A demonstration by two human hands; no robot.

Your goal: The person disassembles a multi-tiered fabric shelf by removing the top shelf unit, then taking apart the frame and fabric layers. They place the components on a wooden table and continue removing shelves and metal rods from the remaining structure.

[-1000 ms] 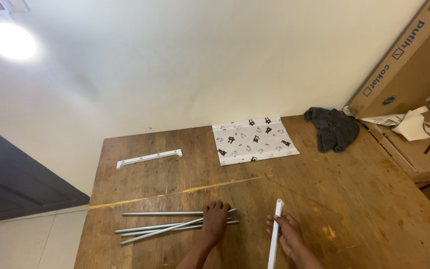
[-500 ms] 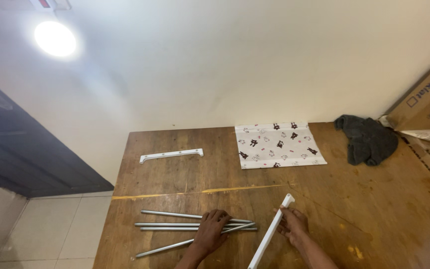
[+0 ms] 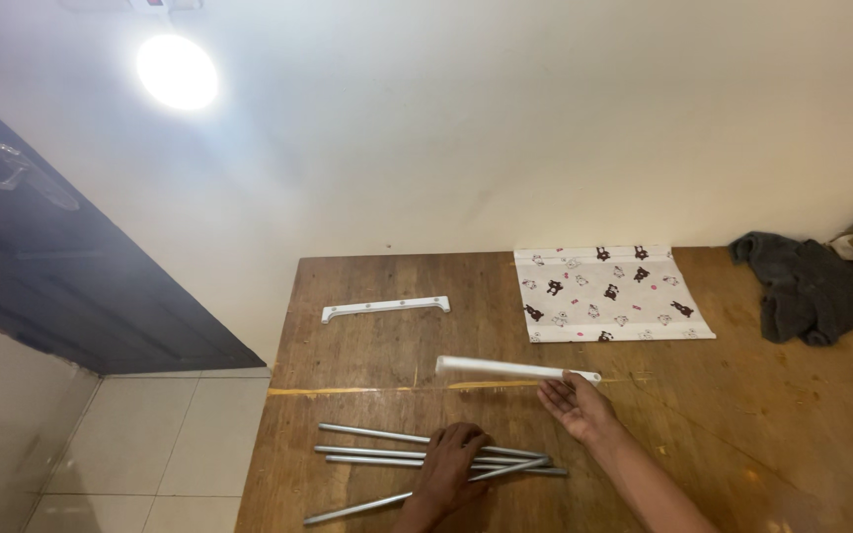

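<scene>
My right hand (image 3: 577, 404) holds a white tube (image 3: 505, 368) near its right end; the tube is lifted above the wooden table (image 3: 742, 415) and lies almost level, pointing left. My left hand (image 3: 454, 472) rests palm down on a bundle of several thin grey metal rods (image 3: 377, 444) lying side by side near the table's front. One rod (image 3: 357, 508) angles away toward the front left.
A white bracket bar (image 3: 385, 308) lies at the back left of the table. A folded white cloth with dark animal prints (image 3: 606, 292) sits at the back centre, a crumpled dark grey cloth (image 3: 810, 286) at the back right. A tiled floor (image 3: 140, 454) and dark door (image 3: 41, 257) lie to the left.
My right hand has swung the white tube from pointing toward me to lying crosswise and raised it. The camera has turned left. My left hand stays on the rods.
</scene>
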